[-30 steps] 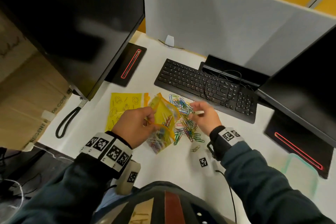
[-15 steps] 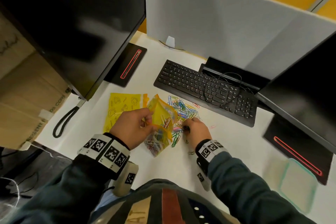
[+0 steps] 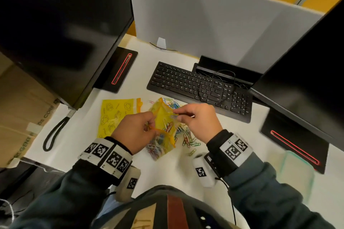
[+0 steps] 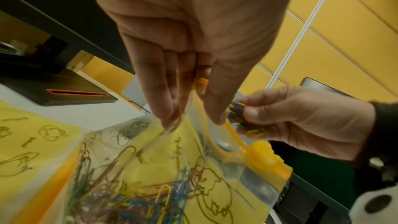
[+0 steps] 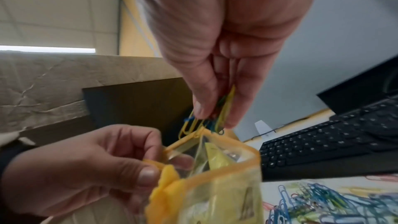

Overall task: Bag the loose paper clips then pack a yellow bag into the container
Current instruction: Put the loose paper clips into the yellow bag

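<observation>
My left hand (image 3: 137, 132) pinches the orange zip rim of a yellow zip bag (image 3: 163, 126), holding its mouth open; several coloured paper clips lie inside the bag (image 4: 150, 185). My right hand (image 3: 199, 121) pinches a small bunch of paper clips (image 5: 206, 122) right at the bag's mouth (image 5: 215, 152). A loose pile of coloured paper clips (image 3: 188, 137) lies on the white desk under and beside the right hand. A second yellow bag (image 3: 115, 115) lies flat to the left. The clear container with a green rim (image 3: 296, 171) sits at the right edge of the desk.
A black keyboard (image 3: 201, 89) lies just behind the hands, with a tangled cable on it. Two dark monitors on black bases (image 3: 119, 70) (image 3: 294, 147) flank the work area. A grey partition stands at the back. A black strap loop (image 3: 54, 134) hangs at the left desk edge.
My right hand picked clips from the pile on the desk half a second ago and has risen with them to the bag's mouth. The left hand kept holding the bag.
</observation>
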`<state>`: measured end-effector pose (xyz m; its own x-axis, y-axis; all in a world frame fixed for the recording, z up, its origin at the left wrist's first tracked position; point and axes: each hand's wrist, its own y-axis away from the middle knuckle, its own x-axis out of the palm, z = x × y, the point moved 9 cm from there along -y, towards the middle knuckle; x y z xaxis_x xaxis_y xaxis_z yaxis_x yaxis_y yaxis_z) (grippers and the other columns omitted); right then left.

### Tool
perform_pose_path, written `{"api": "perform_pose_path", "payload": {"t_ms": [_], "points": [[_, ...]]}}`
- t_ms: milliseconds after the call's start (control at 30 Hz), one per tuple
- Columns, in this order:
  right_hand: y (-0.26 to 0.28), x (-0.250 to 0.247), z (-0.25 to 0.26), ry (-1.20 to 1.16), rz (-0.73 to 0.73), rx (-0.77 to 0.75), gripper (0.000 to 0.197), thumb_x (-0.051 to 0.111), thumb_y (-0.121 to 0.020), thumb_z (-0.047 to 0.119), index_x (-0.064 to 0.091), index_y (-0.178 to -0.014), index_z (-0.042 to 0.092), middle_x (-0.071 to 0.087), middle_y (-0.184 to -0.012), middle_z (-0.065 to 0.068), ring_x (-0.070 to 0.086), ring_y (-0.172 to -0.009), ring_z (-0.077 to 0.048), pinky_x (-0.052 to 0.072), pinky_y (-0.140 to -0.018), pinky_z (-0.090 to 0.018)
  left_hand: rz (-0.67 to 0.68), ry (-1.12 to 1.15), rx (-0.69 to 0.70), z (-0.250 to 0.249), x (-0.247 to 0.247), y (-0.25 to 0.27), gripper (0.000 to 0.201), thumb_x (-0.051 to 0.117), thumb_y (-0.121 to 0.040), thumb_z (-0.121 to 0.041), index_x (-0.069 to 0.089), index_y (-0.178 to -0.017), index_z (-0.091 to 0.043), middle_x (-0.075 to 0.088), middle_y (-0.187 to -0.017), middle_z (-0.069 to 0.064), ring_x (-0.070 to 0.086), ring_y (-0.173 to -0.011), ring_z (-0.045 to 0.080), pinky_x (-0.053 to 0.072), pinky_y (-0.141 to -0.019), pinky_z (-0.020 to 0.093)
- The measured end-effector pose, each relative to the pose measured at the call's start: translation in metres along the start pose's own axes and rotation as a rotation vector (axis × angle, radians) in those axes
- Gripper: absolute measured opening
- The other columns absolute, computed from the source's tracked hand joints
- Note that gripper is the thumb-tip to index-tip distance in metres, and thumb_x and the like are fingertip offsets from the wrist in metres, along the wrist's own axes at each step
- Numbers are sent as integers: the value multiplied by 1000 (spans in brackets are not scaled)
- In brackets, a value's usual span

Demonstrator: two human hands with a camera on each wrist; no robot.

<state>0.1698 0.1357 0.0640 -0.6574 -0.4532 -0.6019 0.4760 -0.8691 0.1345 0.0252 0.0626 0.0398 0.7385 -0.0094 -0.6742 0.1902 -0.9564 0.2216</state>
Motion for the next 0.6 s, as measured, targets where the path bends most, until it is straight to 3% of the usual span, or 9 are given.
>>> {"api": "perform_pose_path", "payload": {"t_ms": [67, 167, 200, 300, 400, 500, 600], "points": [[-3, 1, 4, -12, 9, -14, 29, 68, -81, 17, 68, -109, 22, 67, -94, 11, 59, -82, -3, 43, -76, -8, 6, -9, 15, -4, 1, -1, 33, 74, -70, -26, 44, -56, -29, 70, -92, 9, 58, -69, 24, 53, -70, 40], [-5, -17, -27, 50, -96, 76, 32, 66, -83, 21, 62, -115, 25, 66, -103, 6, 59, -85, -9, 48, -83, -24, -3, -5, 12, -2, 0, -3, 32, 73, -69, -25, 44, -56, -28, 71, -102, 9, 60, -68, 21, 53, -73, 39], [-2, -19, -45, 155, -62, 146, 36, 66, -82, 20, 60, -117, 24, 64, -107, 3, 58, -89, -12, 48, -86, -29, -10, -4, 6, 0, -1, -3, 32, 73, -69, -25, 44, -56, -28, 70, -104, 7, 60, -68, 20, 53, -73, 38], [28, -2, -110, 466, 233, 406, 53, 74, -74, 21, 50, -121, 19, 59, -117, -5, 56, -104, -22, 45, -91, -33, -17, 6, 8, 3, -3, -3, 30, 74, -69, -25, 46, -59, -25, 66, -117, -2, 60, -69, 19, 53, -75, 36], [59, 18, -141, 487, 343, 510, 49, 77, -69, 21, 51, -110, 13, 56, -100, -5, 53, -91, -21, 42, -76, -27, -13, 17, 4, 5, -3, -3, 29, 74, -70, -24, 47, -60, -24, 64, -121, -4, 60, -68, 15, 53, -76, 34], [58, 28, -147, 459, 265, 462, 24, 68, -74, 7, 51, -89, 14, 61, -95, -9, 51, -81, -21, 37, -69, -23, -18, 17, 3, 5, -3, -4, 29, 73, -70, -23, 46, -59, -25, 63, -121, -4, 61, -70, 15, 52, -77, 32], [43, 33, -147, 368, 188, 411, 16, 62, -74, -1, 59, -78, 14, 62, -82, -6, 58, -81, -24, 36, -61, -20, -11, 6, 8, 2, -1, -5, 30, 73, -70, -24, 46, -59, -26, 63, -121, -4, 62, -72, 15, 52, -77, 32]]}}
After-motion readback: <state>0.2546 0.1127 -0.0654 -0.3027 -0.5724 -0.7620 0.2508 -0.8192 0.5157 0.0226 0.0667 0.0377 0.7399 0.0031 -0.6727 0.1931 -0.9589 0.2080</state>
